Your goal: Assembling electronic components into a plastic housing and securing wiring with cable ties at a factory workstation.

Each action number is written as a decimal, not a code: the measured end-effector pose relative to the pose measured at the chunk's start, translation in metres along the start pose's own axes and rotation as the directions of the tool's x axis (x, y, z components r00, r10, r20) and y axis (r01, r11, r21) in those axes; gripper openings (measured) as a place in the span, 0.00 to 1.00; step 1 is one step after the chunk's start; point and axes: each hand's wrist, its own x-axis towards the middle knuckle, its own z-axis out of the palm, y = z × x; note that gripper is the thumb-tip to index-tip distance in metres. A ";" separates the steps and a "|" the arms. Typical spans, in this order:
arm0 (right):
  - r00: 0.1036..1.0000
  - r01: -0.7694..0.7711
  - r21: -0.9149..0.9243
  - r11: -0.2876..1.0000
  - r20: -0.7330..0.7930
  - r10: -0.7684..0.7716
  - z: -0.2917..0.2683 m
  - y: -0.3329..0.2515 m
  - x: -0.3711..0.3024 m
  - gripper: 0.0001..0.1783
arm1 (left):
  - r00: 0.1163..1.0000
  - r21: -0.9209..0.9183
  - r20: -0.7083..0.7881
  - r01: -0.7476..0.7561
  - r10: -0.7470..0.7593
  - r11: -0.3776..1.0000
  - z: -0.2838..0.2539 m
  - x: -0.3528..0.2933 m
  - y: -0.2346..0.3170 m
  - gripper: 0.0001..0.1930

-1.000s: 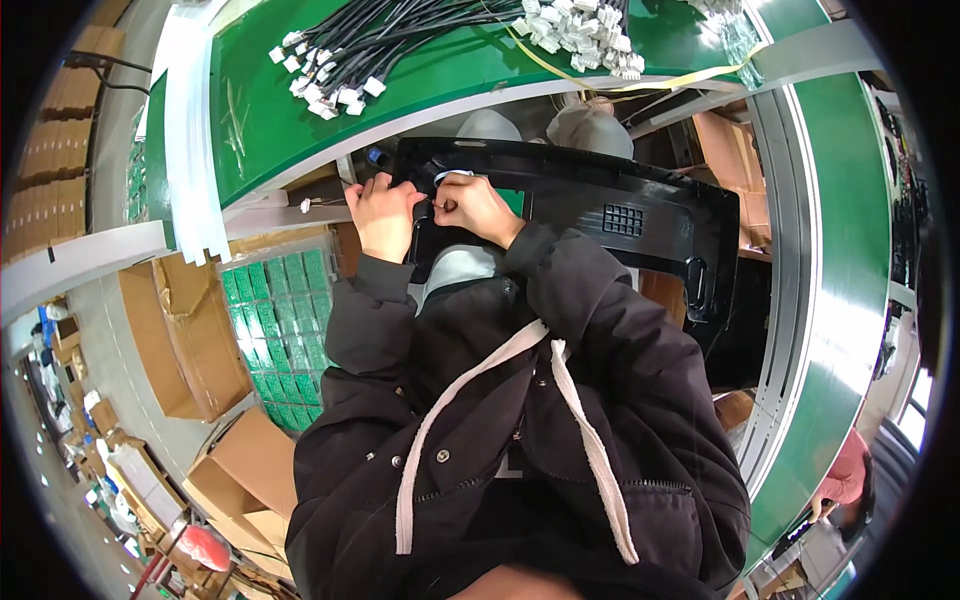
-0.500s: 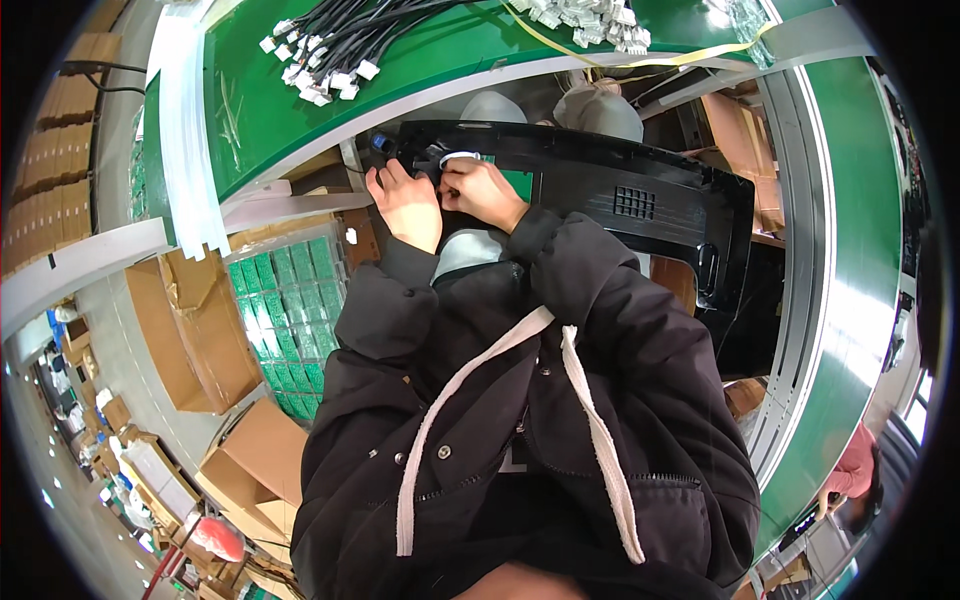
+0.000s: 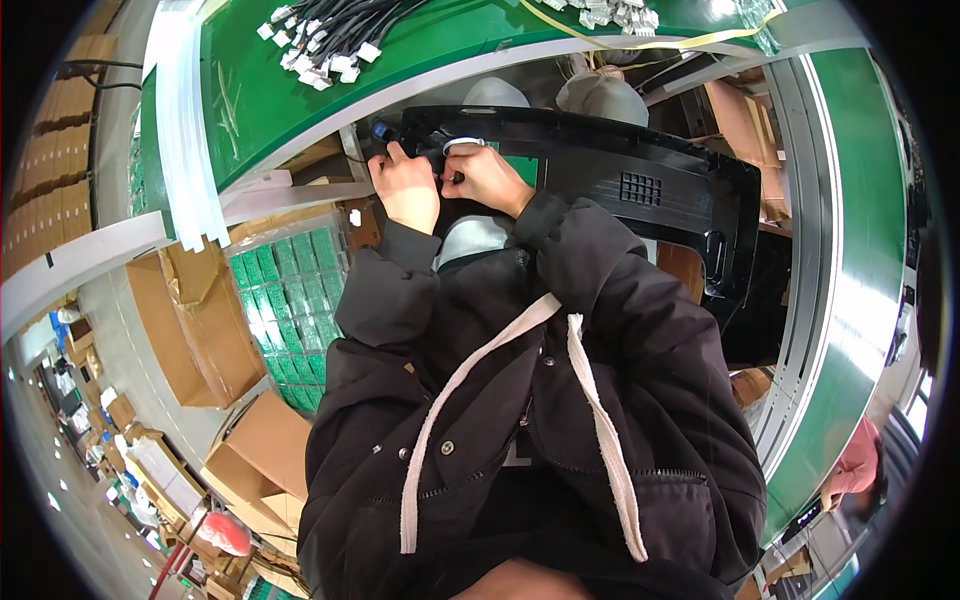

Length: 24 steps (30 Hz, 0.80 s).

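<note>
Can see two green surfaces: one green tabletop [image 3: 275,125] across the top, one green side surface [image 3: 855,240] down the right. Then one dark jacket [image 3: 590,390] with two white drawstrings [image 3: 608,440]. Next, one black panel [image 3: 585,170] just ahead of the lap. On the tabletop, two heaps of white-plugged cables [image 3: 330,50], too tangled to count singly. At the panel's left end, two hands: left hand [image 3: 408,190] with fingers bent, right hand [image 3: 488,180] pinched narrow; cannot tell whether gripping anything. Beside the right hand, one green board [image 3: 522,170]. Smallest, one pale printed mark [image 3: 517,456] on the chest, partly covered.

Glossy plastic panel [image 3: 600,178]; cloth jacket [image 3: 500,380]
</note>
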 end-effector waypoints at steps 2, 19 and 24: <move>1.000 -0.005 0.009 1.000 0.009 0.005 0.001 0.001 0.000 0.11 | 1.000 -0.005 -0.002 0.021 -0.021 1.000 0.000 0.002 0.002 0.06; 0.999 0.048 0.028 0.998 0.015 -0.048 -0.001 0.002 0.001 0.11 | 0.999 0.129 0.048 0.003 -0.009 0.992 -0.007 0.005 0.007 0.08; 0.999 0.006 0.045 0.999 0.039 -0.008 -0.002 0.002 0.001 0.11 | 0.999 0.120 0.041 0.012 -0.017 0.993 0.000 0.006 0.005 0.09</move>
